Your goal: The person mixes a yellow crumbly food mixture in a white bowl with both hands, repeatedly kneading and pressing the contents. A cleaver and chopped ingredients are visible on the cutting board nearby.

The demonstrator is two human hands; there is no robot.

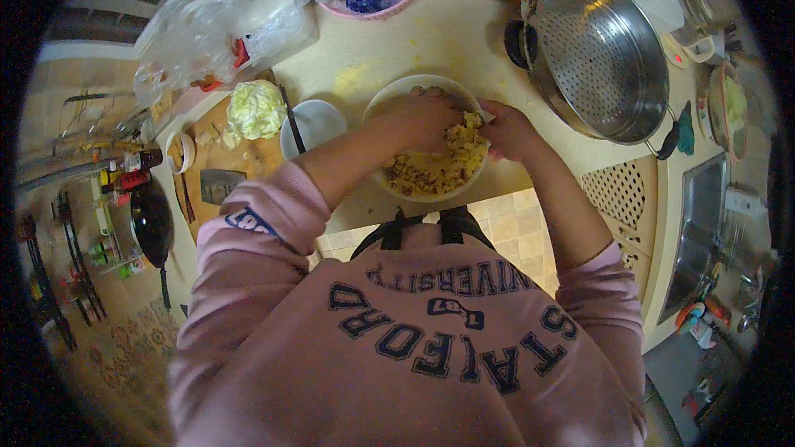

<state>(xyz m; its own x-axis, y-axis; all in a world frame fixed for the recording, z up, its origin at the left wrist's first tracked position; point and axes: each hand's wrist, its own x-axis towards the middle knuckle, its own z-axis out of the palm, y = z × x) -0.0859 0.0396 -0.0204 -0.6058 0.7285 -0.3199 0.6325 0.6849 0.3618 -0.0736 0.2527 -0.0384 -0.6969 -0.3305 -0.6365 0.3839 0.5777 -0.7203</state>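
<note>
A white mixing bowl (397, 85) sits near the front edge of the counter before me. It holds a crumbly yellow mixture (428, 177) with darker brown bits, heaped along the near and right sides. My left hand (428, 121) is down inside the bowl, at the far side of the mixture; its fingers are partly hidden, so their grip is unclear. At the right side, my right hand (509, 127) grips the bowl's rim. Just left of it stands a small white bowl (320, 124) with a dark stick-like utensil (290, 115) leaning across it.
A cabbage piece (254, 108) and a cleaver blade (222, 186) lie on a wooden cutting board (208, 121) at left. Clear plastic bags (217, 31) cover the far left. A perforated steel steamer pot (605, 56) stands at right, near a sink (695, 230). Yellow residue (353, 77) marks the counter.
</note>
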